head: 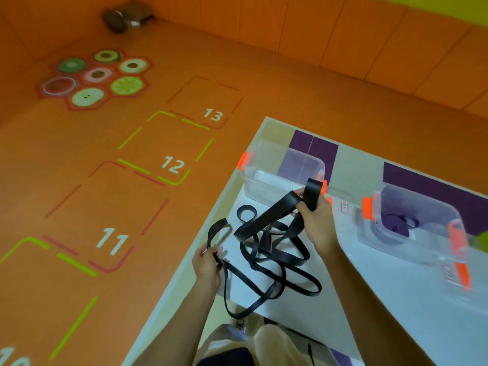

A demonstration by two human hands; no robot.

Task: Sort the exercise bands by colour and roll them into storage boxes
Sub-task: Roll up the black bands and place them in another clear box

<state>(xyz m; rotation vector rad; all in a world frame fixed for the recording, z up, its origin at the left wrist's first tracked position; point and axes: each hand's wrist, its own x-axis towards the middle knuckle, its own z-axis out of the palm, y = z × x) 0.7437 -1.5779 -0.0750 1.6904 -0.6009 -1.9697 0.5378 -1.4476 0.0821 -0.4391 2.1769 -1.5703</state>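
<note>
Both left grip (207, 262) and right grip (315, 215) tight on black bands (266, 216) over white table (396, 299), orange floor (79, 167).

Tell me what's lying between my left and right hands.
A tangled heap of black bands lies on the table between the left hand and right hand, each gripping a strand of it; the head view shows it.
</note>
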